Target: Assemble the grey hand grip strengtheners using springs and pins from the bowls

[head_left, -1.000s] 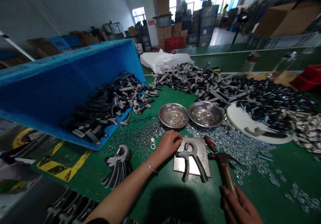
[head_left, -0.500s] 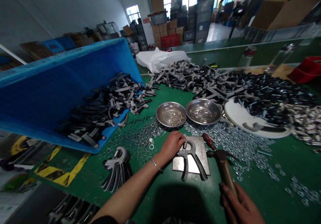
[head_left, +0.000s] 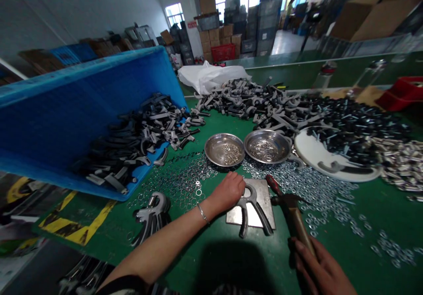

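Observation:
A grey and black hand grip strengthener (head_left: 254,204) lies on a square metal plate (head_left: 269,215), its two handles pointing toward me. My left hand (head_left: 232,190) is closed at its upper left side, with the fingers curled and the spring area hidden under them. In my right hand (head_left: 319,264) is a claw hammer (head_left: 299,226), gripped by its wooden handle, the head resting low beside the plate's right edge. A red-handled tool (head_left: 272,184) lies by the plate's upper right corner, partly behind the hammer head.
Two steel bowls (head_left: 214,157) of small metal parts stand beyond the plate, with loose nuts and rings around them. A blue crate (head_left: 99,72) of handles tips open at left. Several grip strengtheners (head_left: 158,207) sit near my left forearm. A white plate (head_left: 310,156) is at right.
My left hand has turned slightly and now covers the spring of the grip strengthener. The right hand and hammer have barely moved; the view has shifted a little.

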`<state>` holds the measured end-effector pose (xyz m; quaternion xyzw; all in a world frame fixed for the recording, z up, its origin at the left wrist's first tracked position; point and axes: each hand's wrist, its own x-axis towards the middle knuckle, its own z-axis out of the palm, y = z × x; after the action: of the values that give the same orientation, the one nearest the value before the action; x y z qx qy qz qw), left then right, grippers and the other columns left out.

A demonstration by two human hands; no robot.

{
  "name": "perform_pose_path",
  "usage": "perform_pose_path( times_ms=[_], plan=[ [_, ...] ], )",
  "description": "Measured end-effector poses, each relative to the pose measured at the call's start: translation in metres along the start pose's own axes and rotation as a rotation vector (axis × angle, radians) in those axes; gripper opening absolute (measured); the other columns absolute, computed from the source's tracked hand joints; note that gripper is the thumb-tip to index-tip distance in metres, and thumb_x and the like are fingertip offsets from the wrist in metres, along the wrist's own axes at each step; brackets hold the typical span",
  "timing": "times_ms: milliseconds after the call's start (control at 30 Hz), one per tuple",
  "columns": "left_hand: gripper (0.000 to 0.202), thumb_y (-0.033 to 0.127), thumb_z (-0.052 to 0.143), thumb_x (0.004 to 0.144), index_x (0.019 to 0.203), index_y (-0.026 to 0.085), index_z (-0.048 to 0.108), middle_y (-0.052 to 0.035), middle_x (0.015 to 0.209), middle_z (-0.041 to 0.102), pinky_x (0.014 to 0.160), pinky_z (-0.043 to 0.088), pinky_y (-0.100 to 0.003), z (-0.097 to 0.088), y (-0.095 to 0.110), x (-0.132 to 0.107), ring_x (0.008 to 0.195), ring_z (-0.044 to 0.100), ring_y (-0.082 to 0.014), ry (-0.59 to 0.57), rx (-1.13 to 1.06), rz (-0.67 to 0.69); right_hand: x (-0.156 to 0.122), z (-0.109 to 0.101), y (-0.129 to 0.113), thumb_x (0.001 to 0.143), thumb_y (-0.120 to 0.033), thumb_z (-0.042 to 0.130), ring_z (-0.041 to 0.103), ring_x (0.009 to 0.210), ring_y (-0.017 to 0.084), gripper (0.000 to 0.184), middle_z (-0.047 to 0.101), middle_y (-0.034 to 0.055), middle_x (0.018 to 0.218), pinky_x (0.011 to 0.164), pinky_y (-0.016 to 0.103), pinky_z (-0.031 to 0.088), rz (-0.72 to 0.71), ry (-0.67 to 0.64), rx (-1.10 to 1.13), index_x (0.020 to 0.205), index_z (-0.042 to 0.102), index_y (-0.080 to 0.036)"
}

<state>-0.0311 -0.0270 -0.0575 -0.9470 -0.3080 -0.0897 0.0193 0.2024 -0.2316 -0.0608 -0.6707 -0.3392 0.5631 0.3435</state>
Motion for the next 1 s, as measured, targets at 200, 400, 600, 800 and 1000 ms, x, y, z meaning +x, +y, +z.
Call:
perform_pose_path(
  times_ms=[200,400,600,800,1000],
  plan=[
    [0.018,0.024,0.05,0.099,0.112,0.013,0.057,-0.0103,0.109,0.062,0.096,0.044,-0.037,-0.02,0.003,-0.015,0.105,0.053,-0.0224,0.118,-0.346,-0.265,0.016,-0.034,-0.058,0.084,-0.062,0.058,0.066,0.07,0.022,0.044,0.071,0.0039,0.079,0.067,0.03,0.054,-0.23,-0.012,-0.388,0.105,0.064,-0.024],
    [0.018,0.025,0.062,0.086,0.103,0.017,0.06,-0.0098,0.106,0.06,0.095,0.04,-0.045,-0.041,0.021,-0.045,0.102,0.051,-0.0278,-0.043,-0.304,-0.275,0.031,-0.019,-0.124,0.095,-0.061,0.036,0.067,0.078,0.026,0.045,0.072,0.0072,0.087,0.071,0.033,0.051,-0.42,-0.083,-0.679,0.108,0.061,-0.026],
    [0.009,0.024,0.058,0.09,0.091,0.016,0.062,-0.0109,0.098,0.061,0.092,0.041,-0.045,-0.031,0.026,-0.044,0.1,0.052,-0.0295,-0.096,-0.2,-0.28,0.069,0.007,-0.132,0.097,-0.053,0.037,0.069,0.093,0.031,0.052,0.075,0.0124,0.105,0.084,0.039,0.05,-0.443,-0.234,-0.866,0.131,0.057,-0.019],
    [0.011,0.018,0.054,0.091,0.094,0.013,0.063,-0.0121,0.102,0.063,0.095,0.041,-0.046,-0.032,0.028,-0.041,0.1,0.053,-0.0295,-0.103,-0.176,-0.302,0.07,0.003,-0.126,0.096,-0.055,0.037,0.07,0.079,0.029,0.053,0.076,0.011,0.092,0.074,0.037,0.051,-0.407,-0.165,-0.911,0.129,0.059,-0.02],
    [0.013,0.018,0.053,0.092,0.092,0.013,0.065,-0.0126,0.098,0.063,0.091,0.042,-0.044,-0.027,0.031,-0.04,0.098,0.054,-0.029,-0.069,-0.128,-0.29,0.052,-0.017,-0.088,0.092,-0.062,0.043,0.071,0.083,0.027,0.045,0.077,0.0054,0.093,0.075,0.034,0.053,-0.405,-0.191,-0.77,0.107,0.067,-0.028]
  ],
)
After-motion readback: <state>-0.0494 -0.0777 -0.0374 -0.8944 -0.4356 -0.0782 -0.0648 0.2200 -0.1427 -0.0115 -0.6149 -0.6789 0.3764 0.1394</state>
